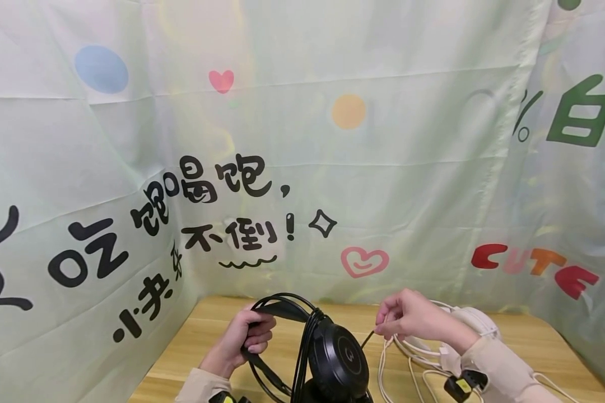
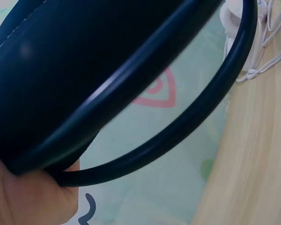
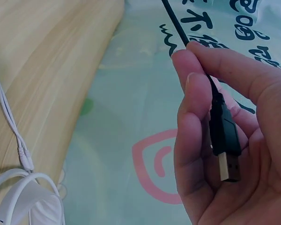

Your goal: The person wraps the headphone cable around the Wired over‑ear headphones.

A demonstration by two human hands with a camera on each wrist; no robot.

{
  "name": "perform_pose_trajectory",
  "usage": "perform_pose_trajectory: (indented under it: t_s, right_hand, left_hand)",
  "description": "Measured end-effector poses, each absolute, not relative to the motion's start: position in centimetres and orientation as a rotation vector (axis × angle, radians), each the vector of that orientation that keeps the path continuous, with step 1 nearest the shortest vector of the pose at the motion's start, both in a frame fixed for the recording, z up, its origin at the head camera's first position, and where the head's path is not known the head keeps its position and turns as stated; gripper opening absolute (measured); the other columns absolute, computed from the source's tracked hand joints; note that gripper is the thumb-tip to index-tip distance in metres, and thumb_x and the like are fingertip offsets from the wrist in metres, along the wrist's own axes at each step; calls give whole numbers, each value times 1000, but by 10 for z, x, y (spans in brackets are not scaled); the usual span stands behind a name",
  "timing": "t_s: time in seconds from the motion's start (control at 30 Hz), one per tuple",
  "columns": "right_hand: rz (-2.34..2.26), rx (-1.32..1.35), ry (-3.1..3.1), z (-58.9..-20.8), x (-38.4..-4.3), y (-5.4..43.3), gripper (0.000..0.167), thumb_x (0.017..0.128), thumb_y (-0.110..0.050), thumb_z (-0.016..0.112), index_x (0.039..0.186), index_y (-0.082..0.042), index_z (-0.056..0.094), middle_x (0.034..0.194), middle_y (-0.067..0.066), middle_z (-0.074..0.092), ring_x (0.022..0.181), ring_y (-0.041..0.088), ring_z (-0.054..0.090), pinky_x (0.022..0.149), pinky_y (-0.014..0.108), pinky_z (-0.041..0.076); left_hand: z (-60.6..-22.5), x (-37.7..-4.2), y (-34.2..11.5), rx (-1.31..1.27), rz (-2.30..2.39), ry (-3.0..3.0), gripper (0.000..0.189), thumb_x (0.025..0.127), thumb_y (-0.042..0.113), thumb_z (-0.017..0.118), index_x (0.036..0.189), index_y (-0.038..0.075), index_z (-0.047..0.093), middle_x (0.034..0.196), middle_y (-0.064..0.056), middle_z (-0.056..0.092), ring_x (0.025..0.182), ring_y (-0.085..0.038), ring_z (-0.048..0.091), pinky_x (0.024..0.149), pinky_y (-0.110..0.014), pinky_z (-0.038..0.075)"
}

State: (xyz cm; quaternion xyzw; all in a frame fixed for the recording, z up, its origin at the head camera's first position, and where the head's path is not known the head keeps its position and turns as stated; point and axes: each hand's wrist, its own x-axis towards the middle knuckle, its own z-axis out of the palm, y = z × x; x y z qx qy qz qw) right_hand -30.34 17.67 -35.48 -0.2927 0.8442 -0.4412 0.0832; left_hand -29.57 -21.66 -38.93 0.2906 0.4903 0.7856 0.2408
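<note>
Black over-ear headphones (image 1: 339, 358) stand above the near part of the table, one ear cup facing right. My left hand (image 1: 246, 336) grips their headband (image 1: 282, 309), fingers curled round it. Loops of black cable (image 1: 305, 352) run around the headphones; in the left wrist view the headband (image 2: 61, 84) and two tubular arcs fill much of the frame. To the right, my right hand (image 1: 408, 319) pinches the black cable's end between thumb and fingers. In the right wrist view its USB plug (image 3: 227, 140) lies in front of the palm, metal tip exposed.
White headphones (image 1: 476, 322) with white cables (image 1: 418, 358) lie on the wooden table (image 1: 529, 341) at the right, behind and under my right forearm. A pale printed curtain (image 1: 302, 123) surrounds the table at the back and both sides.
</note>
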Motion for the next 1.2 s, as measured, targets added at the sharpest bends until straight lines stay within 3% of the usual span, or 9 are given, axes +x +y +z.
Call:
perform_pose_trajectory:
  t_s: [0.17,0.43,0.6,0.8,0.97,1.2]
  right_hand:
    - [-1358,-879,2496,-353,-305,175,18,90,-13,83,96,-3,70,72,4,76,58,7,64,52,24,55]
    - [-1396,-847,2520,-348,-307,169,21,91,-17,83,93,-2,69,78,14,78,60,16,71,54,27,56]
    - [-1444,-815,2527,-345,-307,163,21,91,-17,83,94,-1,69,83,15,80,66,18,74,57,26,55]
    - [-1532,-767,2491,-343,-307,156,23,92,-18,83,97,0,69,86,10,82,73,20,78,58,26,54]
    - [-1589,-711,2437,-343,-309,152,27,92,-21,83,100,1,68,89,10,83,82,25,81,65,31,59]
    - [-1742,-710,2220,-342,-309,145,13,96,-18,79,102,-8,73,92,3,83,84,15,79,75,29,62]
  left_hand:
    - [-390,-297,-214,797,2125,1361,24,98,5,41,82,19,52,58,8,19,46,-7,10,42,-24,7]
    - [-390,-300,-209,773,2112,1401,31,98,6,41,70,20,39,56,9,19,45,-6,11,42,-25,6]
    - [-391,-303,-206,761,2112,1420,26,97,5,42,76,20,46,56,10,22,45,-5,13,42,-24,8]
    - [-392,-306,-201,714,2102,1521,29,97,4,44,72,20,45,55,11,24,43,-3,18,42,-21,14]
    - [-392,-308,-196,722,2083,1565,30,97,4,45,72,20,47,54,11,24,43,-2,20,42,-20,16]
    - [-392,-308,-190,729,2079,1565,28,97,5,48,74,20,51,54,12,25,43,-2,19,42,-19,16]
